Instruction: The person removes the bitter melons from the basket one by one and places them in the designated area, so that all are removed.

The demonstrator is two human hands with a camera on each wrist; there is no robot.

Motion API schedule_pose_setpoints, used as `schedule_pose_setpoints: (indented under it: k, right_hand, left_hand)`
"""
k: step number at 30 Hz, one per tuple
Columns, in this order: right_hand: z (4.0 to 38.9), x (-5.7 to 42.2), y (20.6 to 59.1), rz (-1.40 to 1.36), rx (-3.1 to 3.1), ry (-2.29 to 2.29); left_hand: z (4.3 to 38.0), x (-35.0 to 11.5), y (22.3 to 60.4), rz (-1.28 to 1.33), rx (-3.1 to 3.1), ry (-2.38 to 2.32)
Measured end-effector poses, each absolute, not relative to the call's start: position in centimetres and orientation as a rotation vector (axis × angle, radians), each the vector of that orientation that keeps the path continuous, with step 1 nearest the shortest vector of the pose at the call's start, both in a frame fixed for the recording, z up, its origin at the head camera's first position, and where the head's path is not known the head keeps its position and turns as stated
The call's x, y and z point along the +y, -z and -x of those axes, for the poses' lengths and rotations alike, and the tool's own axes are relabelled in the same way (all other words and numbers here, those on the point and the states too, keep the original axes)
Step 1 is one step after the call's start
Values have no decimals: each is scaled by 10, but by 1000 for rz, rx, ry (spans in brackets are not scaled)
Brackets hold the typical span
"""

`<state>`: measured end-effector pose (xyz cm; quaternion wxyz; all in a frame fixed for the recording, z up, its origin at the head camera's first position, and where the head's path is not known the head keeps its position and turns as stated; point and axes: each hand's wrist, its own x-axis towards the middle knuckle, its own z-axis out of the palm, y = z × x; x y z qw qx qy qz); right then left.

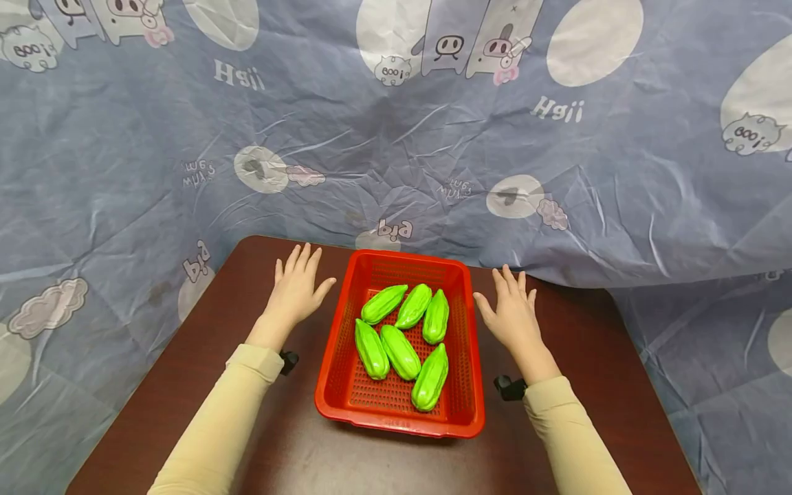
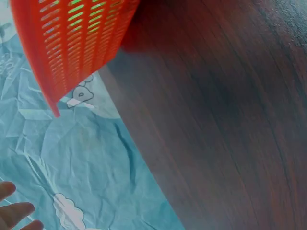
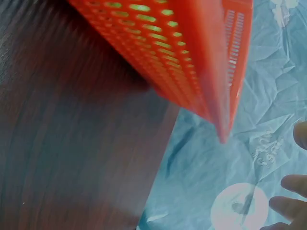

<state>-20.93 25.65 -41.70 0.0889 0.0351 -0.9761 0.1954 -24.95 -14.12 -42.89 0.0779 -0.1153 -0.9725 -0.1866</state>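
Note:
A red perforated plastic basket [image 1: 337, 364] stands on the table between the two hands. Inside it lie several bright green, ridged, pod-shaped pieces that look like small gourds [image 1: 401, 352], spread in two loose rows with one near the front right. My left hand [image 1: 295, 287] is left of the basket, palm down, fingers straight and spread, holding nothing. On the other side my right hand [image 1: 512, 313] is likewise spread, its thumb close to the basket's right rim. Both wrist views show the basket's slotted side wall [image 2: 76, 43], with only fingertips [image 3: 288, 207] at the frame edge.
The dark brown wooden table [image 1: 204, 364] reaches out on both sides of the basket. Behind and around it hangs a wrinkled blue-grey cloth [image 1: 346, 137] with cartoon prints, touching the table's back edge. A small black camera [image 1: 510, 388] sits at the right wrist.

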Motion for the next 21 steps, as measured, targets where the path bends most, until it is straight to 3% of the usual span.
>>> schedule_pose_setpoints:
  k: [21]
  right_hand:
    - [208, 210, 408, -153, -2933, -705]
  left_hand:
    - [247, -137, 441, 375, -2879, 935]
